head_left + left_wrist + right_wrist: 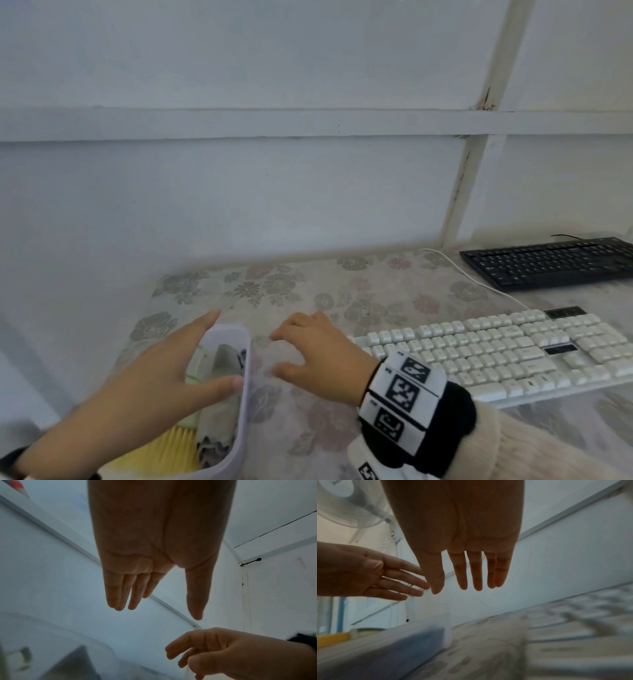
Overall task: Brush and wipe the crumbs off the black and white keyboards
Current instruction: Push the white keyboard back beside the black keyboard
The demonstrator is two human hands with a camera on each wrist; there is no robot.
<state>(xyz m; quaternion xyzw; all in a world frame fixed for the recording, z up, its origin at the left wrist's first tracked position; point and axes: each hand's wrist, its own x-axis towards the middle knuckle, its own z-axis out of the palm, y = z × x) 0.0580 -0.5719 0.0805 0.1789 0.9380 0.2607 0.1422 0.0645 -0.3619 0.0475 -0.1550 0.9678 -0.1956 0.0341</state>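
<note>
Nearby, white keyboard [496,356] lies beside bin [245,394].

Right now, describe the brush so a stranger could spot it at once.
Start at the floral tablecloth and find the translucent white bin at its near left, under the open left hand. The brush lies in the bin's near end. Its yellow bristles set it apart from the grey cloth beside it.

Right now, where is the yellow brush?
Head view, lower left: the yellow brush lies inside the white bin, beside a grey cloth, under the left hand.
</note>
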